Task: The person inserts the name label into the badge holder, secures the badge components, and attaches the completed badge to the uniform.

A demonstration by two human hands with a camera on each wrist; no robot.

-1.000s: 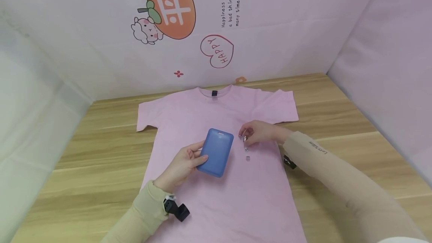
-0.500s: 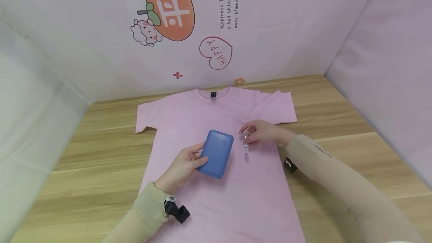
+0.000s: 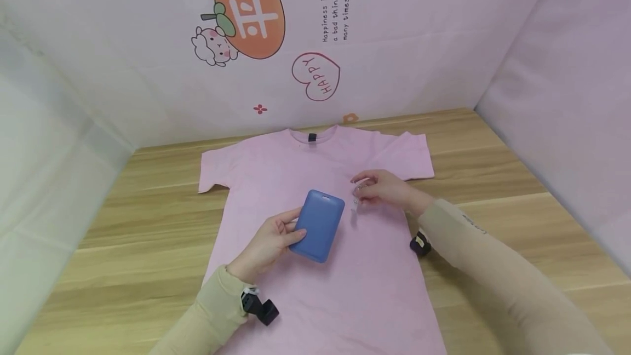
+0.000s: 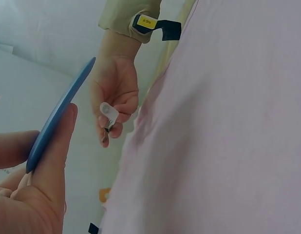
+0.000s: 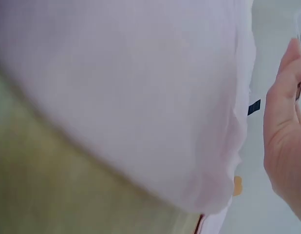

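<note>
My left hand (image 3: 266,245) holds a blue badge holder (image 3: 319,226) by its lower left side, thumb on its front face. A small slot shows at the holder's top edge, and in the left wrist view the holder (image 4: 60,117) appears edge-on. To its right, my right hand (image 3: 386,189) pinches a small metal badge clip with a clear plastic strap (image 4: 109,112). The strap has a round snap and hangs below the fingers in the head view. Both hands are over a pink T-shirt (image 3: 365,289) spread flat, collar away from me.
Under the shirt is a wood-grain table (image 3: 138,234). A printed white cloth (image 3: 404,43) hangs behind its far edge, with more cloth at the left and right sides. Black camera mounts (image 3: 260,307) sit on both wrists.
The right hand has risen slightly and turned, its fingers spreading a little while the strap shifts left. The badge holder has moved slightly right in the left hand.
</note>
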